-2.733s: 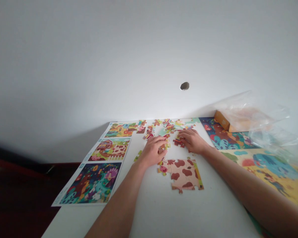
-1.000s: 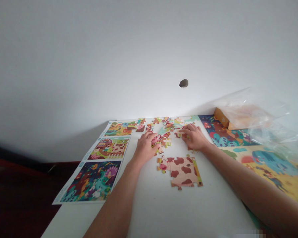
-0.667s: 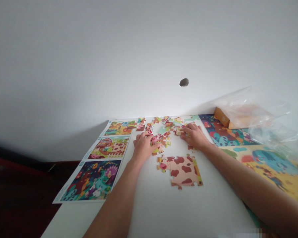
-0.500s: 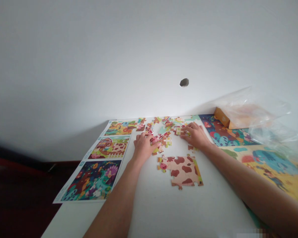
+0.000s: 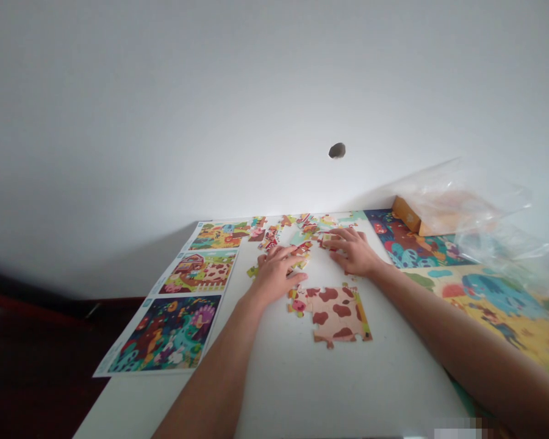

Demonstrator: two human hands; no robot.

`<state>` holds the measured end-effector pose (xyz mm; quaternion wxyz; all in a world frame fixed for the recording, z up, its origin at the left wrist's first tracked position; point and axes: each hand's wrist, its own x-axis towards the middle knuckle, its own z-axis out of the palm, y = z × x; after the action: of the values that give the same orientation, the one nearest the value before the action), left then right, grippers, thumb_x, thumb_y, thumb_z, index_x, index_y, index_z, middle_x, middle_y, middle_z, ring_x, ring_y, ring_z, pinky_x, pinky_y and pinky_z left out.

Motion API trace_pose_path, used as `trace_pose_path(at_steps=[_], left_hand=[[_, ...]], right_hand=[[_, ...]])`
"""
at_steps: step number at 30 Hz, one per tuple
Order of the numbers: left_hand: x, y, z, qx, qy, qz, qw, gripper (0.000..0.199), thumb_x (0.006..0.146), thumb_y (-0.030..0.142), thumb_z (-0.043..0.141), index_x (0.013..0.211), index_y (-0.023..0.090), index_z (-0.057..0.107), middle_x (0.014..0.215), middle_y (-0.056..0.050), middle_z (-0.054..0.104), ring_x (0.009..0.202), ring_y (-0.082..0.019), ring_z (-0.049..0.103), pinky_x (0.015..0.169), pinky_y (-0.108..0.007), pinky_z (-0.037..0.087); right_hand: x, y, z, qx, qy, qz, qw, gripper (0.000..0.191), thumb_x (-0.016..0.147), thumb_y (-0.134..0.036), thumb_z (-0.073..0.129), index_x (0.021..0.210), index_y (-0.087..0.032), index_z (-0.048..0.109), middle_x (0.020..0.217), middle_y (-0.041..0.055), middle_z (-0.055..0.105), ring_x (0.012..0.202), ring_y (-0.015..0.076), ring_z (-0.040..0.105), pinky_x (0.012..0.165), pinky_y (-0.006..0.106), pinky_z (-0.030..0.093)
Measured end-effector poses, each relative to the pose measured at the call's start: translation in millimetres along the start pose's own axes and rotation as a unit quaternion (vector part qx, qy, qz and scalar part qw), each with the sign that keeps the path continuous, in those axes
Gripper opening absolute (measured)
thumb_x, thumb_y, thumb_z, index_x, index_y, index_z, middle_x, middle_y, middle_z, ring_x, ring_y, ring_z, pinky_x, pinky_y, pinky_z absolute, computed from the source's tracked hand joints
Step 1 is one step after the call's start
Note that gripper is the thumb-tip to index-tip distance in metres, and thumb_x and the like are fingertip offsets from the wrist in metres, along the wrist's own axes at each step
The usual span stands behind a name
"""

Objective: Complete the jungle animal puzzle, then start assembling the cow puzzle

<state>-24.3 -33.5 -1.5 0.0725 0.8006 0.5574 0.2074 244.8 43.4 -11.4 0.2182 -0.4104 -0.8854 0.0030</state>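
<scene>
My left hand (image 5: 279, 268) lies over the loose jigsaw pieces with its fingers apart, hiding some of them. Farther right, my right hand (image 5: 354, 250) has its fingers stretched over a pale yellow and red jigsaw piece (image 5: 332, 241), touching or just above it. A joined section of puzzle showing a cow (image 5: 341, 314) lies flat nearer to me, with the cow's face close below my left thumb. More loose jigsaw pieces (image 5: 271, 236) are scattered toward the wall, several of them overlapping.
A printed sheet (image 5: 190, 296) with three pictures lies on the left of the white table (image 5: 302, 390). On the right are a dark finished puzzle (image 5: 434, 250), a yellow one with an elephant (image 5: 498, 305), an orange box (image 5: 407, 214) and a clear plastic bag (image 5: 476, 195). The wall stands behind.
My left hand has shifted right and toward me, its fingers now spread over pieces that were showing. My right hand's fingers have stretched out a little to the left.
</scene>
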Motion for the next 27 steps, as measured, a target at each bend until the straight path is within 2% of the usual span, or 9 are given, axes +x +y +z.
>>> trace_pose_path(at_steps=[3,5,11,14,16,18,22,27], left_hand=[[1,-4,2.1,0.000,0.054,-0.047,0.997,0.019,0.085,0.032,0.068,0.103,0.028,0.071,0.129,-0.003,0.064,0.124,-0.025,0.052,0.101,-0.041,0.037],[1,-6,3.0,0.005,0.073,-0.061,0.995,0.016,0.086,0.026,0.064,0.101,0.027,0.070,0.123,-0.003,0.067,0.119,-0.023,0.056,0.097,-0.040,0.039],[3,-7,3.6,0.026,0.091,-0.075,0.993,0.035,0.085,0.014,0.056,0.116,0.028,0.064,0.124,-0.004,0.066,0.119,-0.023,0.056,0.097,-0.039,0.038],[4,-10,4.1,0.033,0.105,-0.096,0.989,0.039,0.086,0.008,0.050,0.114,0.029,0.066,0.121,-0.004,0.067,0.118,-0.022,0.057,0.096,-0.039,0.038],[4,-13,4.3,0.034,0.111,-0.103,0.988,0.039,0.086,0.006,0.048,0.110,0.030,0.069,0.118,-0.004,0.067,0.117,-0.022,0.057,0.095,-0.040,0.038],[4,-13,4.2,0.033,0.114,-0.107,0.987,0.036,0.087,0.009,0.049,0.107,0.030,0.070,0.116,-0.003,0.068,0.115,-0.022,0.058,0.095,-0.040,0.038],[4,-10,4.3,0.030,0.107,-0.095,0.989,0.021,0.088,0.023,0.058,0.101,0.029,0.072,0.116,-0.003,0.068,0.114,-0.023,0.058,0.096,-0.041,0.036],[3,-10,5.8,0.039,0.099,-0.090,0.990,0.019,0.087,0.021,0.058,0.096,0.030,0.073,0.116,-0.003,0.068,0.114,-0.023,0.057,0.096,-0.042,0.035]], right_hand=[[0,2,3,-0.002,-0.003,0.021,1.000,0.033,0.091,-0.032,0.057,0.122,-0.033,0.067,0.134,0.0085,0.057,0.119,0.0305,0.050,0.095,0.049,0.039],[1,4,6,-0.003,0.011,0.049,0.999,0.030,0.090,-0.032,0.058,0.118,-0.031,0.069,0.129,0.0093,0.059,0.116,0.0300,0.052,0.095,0.048,0.040],[2,6,7,0.004,0.043,0.073,0.996,0.028,0.090,-0.031,0.057,0.114,-0.027,0.071,0.118,0.0108,0.064,0.110,0.0287,0.056,0.092,0.044,0.044],[2,7,3,0.054,0.128,0.118,0.983,0.029,0.093,-0.027,0.047,0.106,-0.022,0.072,0.106,0.0109,0.069,0.097,0.0247,0.062,0.087,0.038,0.046],[2,8,-2,0.085,0.203,0.178,0.959,0.032,0.092,-0.026,0.042,0.103,-0.020,0.072,0.098,0.0095,0.072,0.088,0.0233,0.065,0.083,0.035,0.047],[1,8,-5,0.101,0.244,0.245,0.933,0.035,0.090,-0.024,0.039,0.101,-0.021,0.072,0.088,0.0068,0.073,0.079,0.0229,0.066,0.078,0.034,0.047],[0,8,-9,0.142,0.222,0.326,0.908,0.036,0.084,-0.021,0.038,0.095,-0.023,0.072,0.075,0.0022,0.073,0.065,0.0205,0.066,0.073,0.032,0.048],[0,4,-7,0.259,0.184,0.313,0.895,0.033,0.082,-0.023,0.040,0.095,-0.020,0.070,0.074,0.0017,0.072,0.054,0.0161,0.066,0.063,0.028,0.050]])
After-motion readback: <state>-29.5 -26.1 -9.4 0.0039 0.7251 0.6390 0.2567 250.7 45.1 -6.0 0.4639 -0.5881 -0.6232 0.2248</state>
